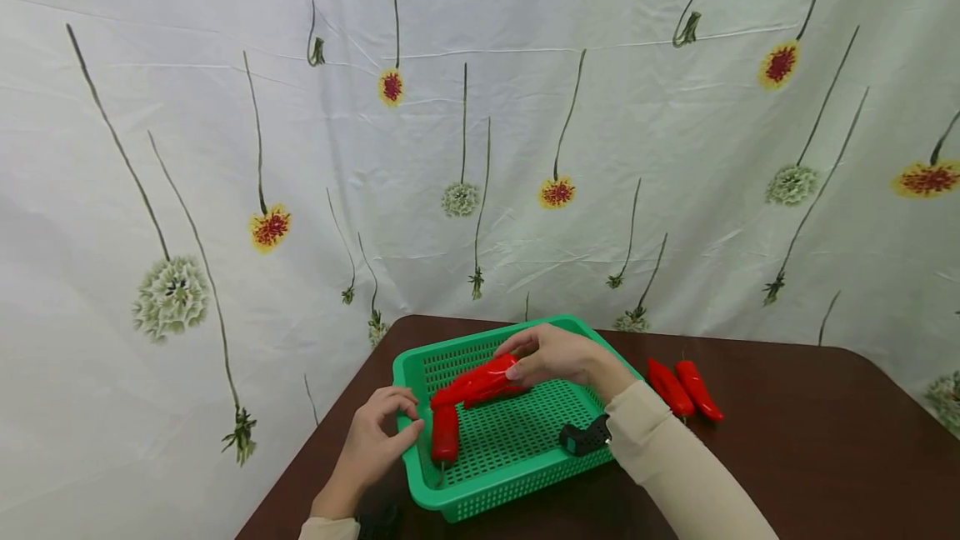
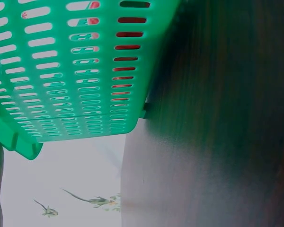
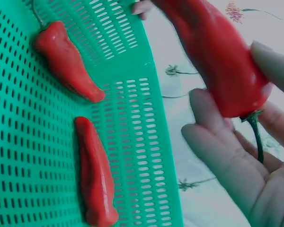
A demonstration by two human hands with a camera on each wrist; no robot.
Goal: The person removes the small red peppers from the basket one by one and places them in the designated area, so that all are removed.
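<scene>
My right hand (image 1: 558, 354) pinches a glossy red pepper (image 1: 480, 382) near its stem end, holding it slanted above the green plastic basket (image 1: 480, 500). The right wrist view shows this pepper's green stem among the fingers. Two more red peppers lie in the basket: one pepper (image 1: 445, 433) along the left side, the other pepper (image 3: 95, 175) by the far side, mostly hidden under the held one in the head view. My left hand (image 1: 375, 432) is at the basket's left rim, fingers loosely bent, thumb and forefinger apart, fingertips right at the rim, no pepper in them.
Two red peppers (image 1: 697, 388) lie on the dark brown table (image 1: 810, 440), right of the basket. A pale curtain (image 1: 480, 148) printed with flowers hangs behind the table. A black wrist device (image 1: 585, 437) on the right arm overlaps the basket's near right part.
</scene>
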